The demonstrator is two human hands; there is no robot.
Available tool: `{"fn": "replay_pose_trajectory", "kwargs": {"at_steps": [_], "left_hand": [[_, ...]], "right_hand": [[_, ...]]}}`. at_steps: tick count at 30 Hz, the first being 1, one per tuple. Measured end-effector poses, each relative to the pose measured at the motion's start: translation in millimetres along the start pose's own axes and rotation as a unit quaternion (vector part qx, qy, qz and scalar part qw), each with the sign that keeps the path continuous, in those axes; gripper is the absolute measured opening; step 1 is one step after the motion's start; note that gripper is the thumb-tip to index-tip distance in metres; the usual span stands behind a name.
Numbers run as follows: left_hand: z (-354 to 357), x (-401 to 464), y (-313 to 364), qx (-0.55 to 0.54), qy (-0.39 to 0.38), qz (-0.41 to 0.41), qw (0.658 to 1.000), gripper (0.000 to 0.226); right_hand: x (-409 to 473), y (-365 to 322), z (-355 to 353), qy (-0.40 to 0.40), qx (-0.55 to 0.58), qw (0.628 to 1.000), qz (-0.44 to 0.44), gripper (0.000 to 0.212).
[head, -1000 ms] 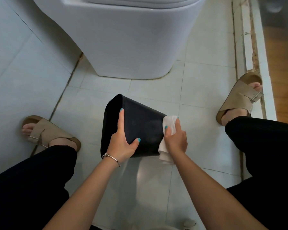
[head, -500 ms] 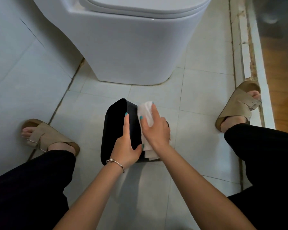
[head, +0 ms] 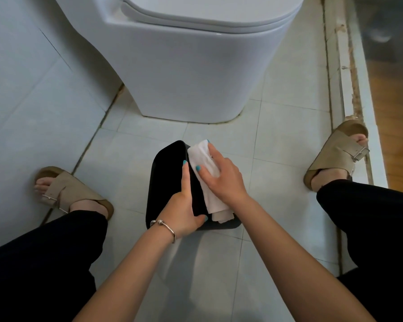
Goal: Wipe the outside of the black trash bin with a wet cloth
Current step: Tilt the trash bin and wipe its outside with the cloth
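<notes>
2 hands are on the job here, and we work them as a pair. Our left hand (head: 183, 212) steadies the black trash bin (head: 165, 182), index finger laid along its upper edge and thumb hooked round the near corner, so it grasps the bin. Our right hand (head: 223, 180) lies over the wet cloth (head: 203, 163), fingers mostly straight with the thumb against the cloth's edge, pressing it onto the bin's outer wall rather than clenching it.

The bin lies tipped on its side on the tiled floor (head: 277, 140), between our feet and just in front of the toilet (head: 196, 73), with its open mouth turned to our left.

We judge the bin light and fairly stiff, probably thin plastic with a smooth, slick skin, so it would skate or roll under a firm wipe unless braced. The rim and the corners look the best places to hold, since they resist flexing. The cloth is soft and limp, folded into a pad with a loose tail hanging at the near end; spread fingers suit it better than a pinch. A damp wall may get slippery, so the bracing grip matters.
</notes>
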State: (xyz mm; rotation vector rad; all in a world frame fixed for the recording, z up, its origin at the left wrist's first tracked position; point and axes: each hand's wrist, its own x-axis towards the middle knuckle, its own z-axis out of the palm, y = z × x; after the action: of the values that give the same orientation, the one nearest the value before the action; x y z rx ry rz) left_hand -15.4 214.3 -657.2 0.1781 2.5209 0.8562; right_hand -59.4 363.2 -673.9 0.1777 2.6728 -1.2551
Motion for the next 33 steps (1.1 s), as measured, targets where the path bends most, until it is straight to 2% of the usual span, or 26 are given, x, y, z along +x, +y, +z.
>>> {"fn": "replay_pose_trajectory", "kwargs": {"at_steps": [6,14,24,28,33], "left_hand": [[4,-1,0,-0.009,-0.017,0.02,1.0,0.125],[-8,0,-12,-0.059,-0.028,0.005,0.998,0.131],[-10,0,-19,-0.078,-0.034,0.028,0.996,0.128],[-8,1,-22,-0.063,-0.026,0.029,0.997,0.13],[-6,-1,-18,-0.072,-0.026,0.034,0.996,0.132]], "right_hand": [[-23,3,-3,-0.039,-0.006,0.999,-0.016,0.067],[-75,12,8,-0.1,-0.033,0.994,-0.003,0.067],[-63,0,31,0.026,0.04,0.996,0.08,0.066],[-28,-10,26,0.033,0.0,0.998,0.06,0.065],[10,-29,19,0.041,0.029,0.997,0.051,0.063]]}}
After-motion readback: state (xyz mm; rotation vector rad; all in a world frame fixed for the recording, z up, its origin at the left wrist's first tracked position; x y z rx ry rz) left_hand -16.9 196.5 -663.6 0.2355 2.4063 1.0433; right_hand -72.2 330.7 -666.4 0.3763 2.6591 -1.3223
